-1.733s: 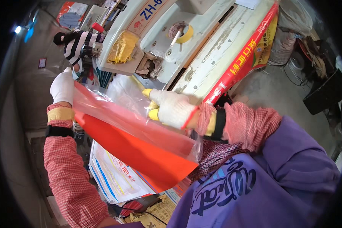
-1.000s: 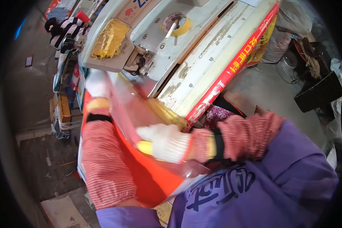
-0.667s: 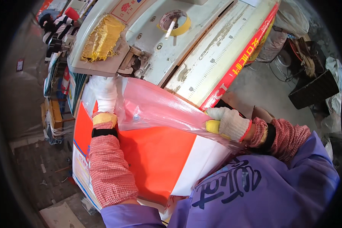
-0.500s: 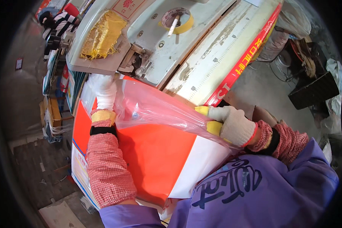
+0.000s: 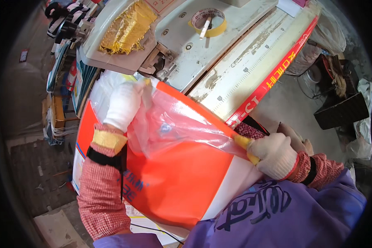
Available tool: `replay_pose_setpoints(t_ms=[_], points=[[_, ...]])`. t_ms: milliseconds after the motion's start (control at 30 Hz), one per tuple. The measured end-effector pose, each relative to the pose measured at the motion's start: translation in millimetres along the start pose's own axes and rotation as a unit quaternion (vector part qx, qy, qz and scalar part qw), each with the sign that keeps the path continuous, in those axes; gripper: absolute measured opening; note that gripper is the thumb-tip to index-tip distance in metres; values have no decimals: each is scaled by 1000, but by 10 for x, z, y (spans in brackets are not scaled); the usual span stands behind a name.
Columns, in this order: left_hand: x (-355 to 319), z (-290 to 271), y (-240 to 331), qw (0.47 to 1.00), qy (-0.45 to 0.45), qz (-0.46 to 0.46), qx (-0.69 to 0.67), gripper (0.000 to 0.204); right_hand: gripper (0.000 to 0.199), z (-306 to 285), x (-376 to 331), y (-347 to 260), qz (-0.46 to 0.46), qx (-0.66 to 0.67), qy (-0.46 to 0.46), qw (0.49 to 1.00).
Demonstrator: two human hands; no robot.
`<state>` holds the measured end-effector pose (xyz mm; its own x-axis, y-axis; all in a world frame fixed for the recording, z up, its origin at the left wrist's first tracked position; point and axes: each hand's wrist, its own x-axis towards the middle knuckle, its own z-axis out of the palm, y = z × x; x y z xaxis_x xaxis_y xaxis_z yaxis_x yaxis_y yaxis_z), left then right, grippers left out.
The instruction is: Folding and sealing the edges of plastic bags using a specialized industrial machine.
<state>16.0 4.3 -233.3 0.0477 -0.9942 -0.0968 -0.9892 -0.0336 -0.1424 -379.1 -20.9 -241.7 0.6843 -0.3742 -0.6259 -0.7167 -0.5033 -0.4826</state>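
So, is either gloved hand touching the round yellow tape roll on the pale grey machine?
No: the tape roll lies apart on the machine, while the left hand and right hand grip clear plastic film.

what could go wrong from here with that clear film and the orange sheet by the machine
The left grip is close to the machine's metal mechanism, so a glove might get caught if it moves.

The clear film is wrinkled and loose near the left grip, so it could bunch up or slide out of line with the orange sheet.

The right grip pulls the film into taut creases, so it might tear or slip.
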Motion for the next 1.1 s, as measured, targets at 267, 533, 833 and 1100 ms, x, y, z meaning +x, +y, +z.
replay_pose_setpoints(t_ms=[267,533,833,1100], points=[[734,-89,-1081,969,121,-81,201,20,20,-336,1232,-630,-189,105,129,968],[200,-957,-280,991,46,-58,109,17,23,-808,1950,-1092,-346,-223,219,885],[-3,-1275,1722,978,6,207,36,26,24,-1212,2400,-849,-345,75,-62,933],[244,-1107,1896,925,-296,235,43,43,24,-1239,2262,-769,-372,184,-75,907]])
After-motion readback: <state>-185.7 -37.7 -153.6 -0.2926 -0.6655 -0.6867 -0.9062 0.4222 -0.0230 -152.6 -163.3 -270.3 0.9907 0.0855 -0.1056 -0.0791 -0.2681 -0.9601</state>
